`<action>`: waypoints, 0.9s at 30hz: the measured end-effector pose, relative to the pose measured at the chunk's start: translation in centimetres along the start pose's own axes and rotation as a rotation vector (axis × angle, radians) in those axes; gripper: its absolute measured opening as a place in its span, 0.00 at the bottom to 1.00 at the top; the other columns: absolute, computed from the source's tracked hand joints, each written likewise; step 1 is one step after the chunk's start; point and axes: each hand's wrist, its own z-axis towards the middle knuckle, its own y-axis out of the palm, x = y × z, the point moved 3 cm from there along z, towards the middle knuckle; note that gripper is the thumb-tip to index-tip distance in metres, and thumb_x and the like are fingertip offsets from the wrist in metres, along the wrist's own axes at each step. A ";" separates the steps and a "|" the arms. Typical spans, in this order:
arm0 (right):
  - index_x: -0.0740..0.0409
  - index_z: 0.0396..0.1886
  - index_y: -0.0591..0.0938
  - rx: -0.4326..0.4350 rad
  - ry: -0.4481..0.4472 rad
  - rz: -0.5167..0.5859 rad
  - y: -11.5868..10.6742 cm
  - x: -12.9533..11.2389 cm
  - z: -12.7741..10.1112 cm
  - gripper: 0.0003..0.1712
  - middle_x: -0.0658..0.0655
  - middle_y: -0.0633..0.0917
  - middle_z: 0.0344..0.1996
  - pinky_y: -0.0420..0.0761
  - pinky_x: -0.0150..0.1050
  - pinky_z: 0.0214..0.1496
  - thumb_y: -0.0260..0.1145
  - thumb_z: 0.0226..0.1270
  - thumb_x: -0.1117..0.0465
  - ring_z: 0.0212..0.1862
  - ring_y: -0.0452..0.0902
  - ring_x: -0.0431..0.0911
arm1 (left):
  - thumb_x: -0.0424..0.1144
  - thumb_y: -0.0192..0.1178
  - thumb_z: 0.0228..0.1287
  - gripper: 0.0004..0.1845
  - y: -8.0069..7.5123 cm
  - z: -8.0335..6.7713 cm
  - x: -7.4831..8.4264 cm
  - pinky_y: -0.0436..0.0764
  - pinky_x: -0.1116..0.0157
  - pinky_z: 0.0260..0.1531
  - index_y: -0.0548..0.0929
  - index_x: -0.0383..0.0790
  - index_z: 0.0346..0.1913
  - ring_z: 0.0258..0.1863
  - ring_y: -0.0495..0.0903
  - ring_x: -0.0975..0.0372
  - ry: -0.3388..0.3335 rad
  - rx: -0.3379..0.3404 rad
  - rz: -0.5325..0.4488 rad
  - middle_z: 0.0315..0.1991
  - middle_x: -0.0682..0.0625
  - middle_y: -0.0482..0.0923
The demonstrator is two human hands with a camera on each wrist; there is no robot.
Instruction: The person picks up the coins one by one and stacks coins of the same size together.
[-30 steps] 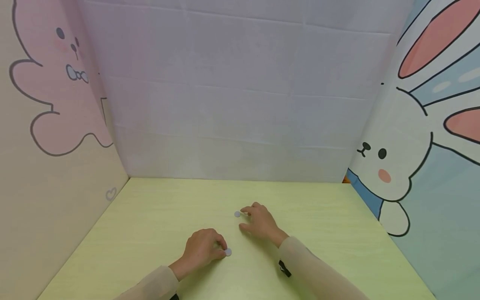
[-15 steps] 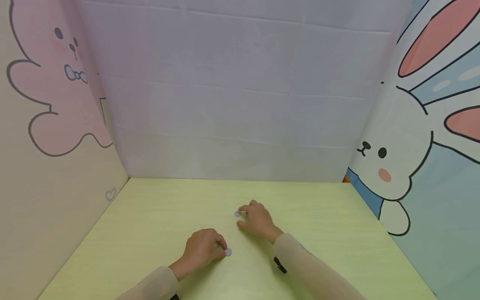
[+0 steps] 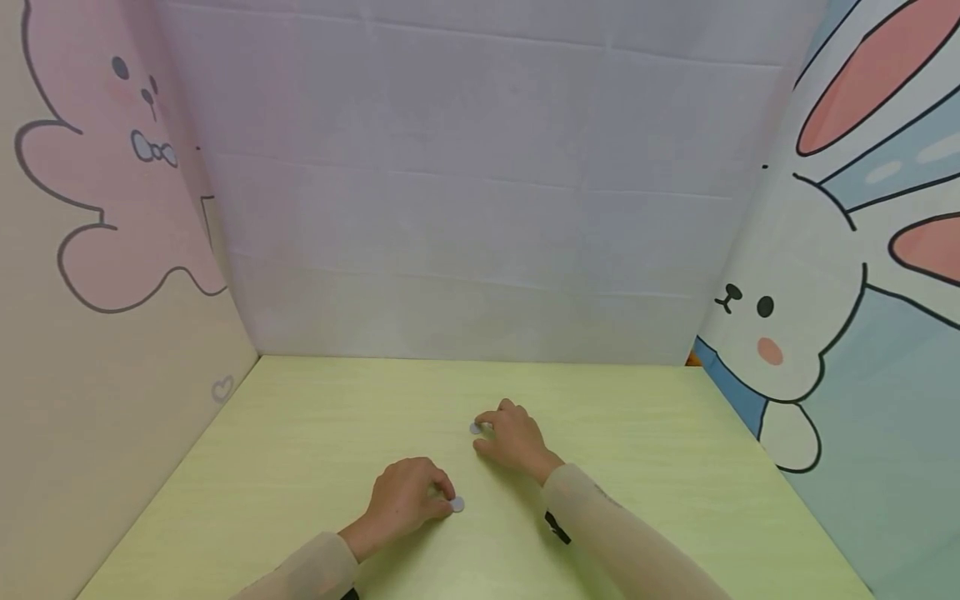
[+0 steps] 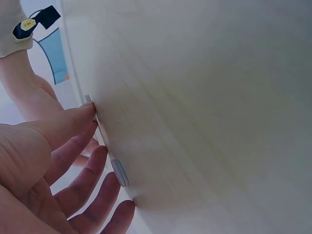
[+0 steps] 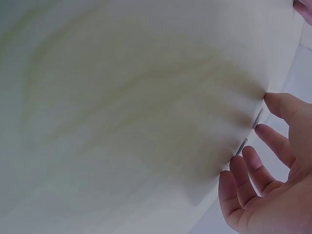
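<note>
On the green table (image 3: 315, 433), two small grey discs lie flat. Left hand (image 3: 401, 500) has its curled fingertips touching the near disc (image 3: 457, 504), at its three o'clock. Right hand (image 3: 517, 440), fingers bent, touches the far disc (image 3: 475, 428), at its nine o'clock.
</note>
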 end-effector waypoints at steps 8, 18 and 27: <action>0.50 0.51 0.92 0.010 0.004 0.015 0.1 -0.1 0.0 0.14 0.55 0.77 0.39 0.71 0.37 0.30 0.74 0.71 0.52 0.34 0.67 0.46 | 0.45 0.85 0.51 0.08 -0.2 -0.1 0.1 0.84 0.51 0.38 0.93 0.55 0.29 0.42 0.85 0.56 0.009 0.002 -0.014 0.38 0.56 0.87; 0.52 0.45 0.93 0.028 -0.015 0.087 -0.1 0.5 -0.7 0.09 0.52 0.78 0.34 0.73 0.37 0.34 0.76 0.70 0.54 0.34 0.70 0.44 | 0.46 0.85 0.51 0.08 -0.1 0.0 0.0 0.85 0.51 0.39 0.93 0.55 0.29 0.41 0.85 0.56 0.020 0.004 0.001 0.38 0.57 0.87; 0.50 0.44 0.93 0.014 -0.018 0.107 0.0 1.3 -1.3 0.09 0.52 0.80 0.36 0.75 0.39 0.37 0.76 0.71 0.53 0.36 0.72 0.44 | 0.46 0.84 0.51 0.08 -0.2 -0.2 0.1 0.84 0.52 0.38 0.93 0.54 0.30 0.41 0.84 0.57 0.030 0.001 0.000 0.39 0.55 0.88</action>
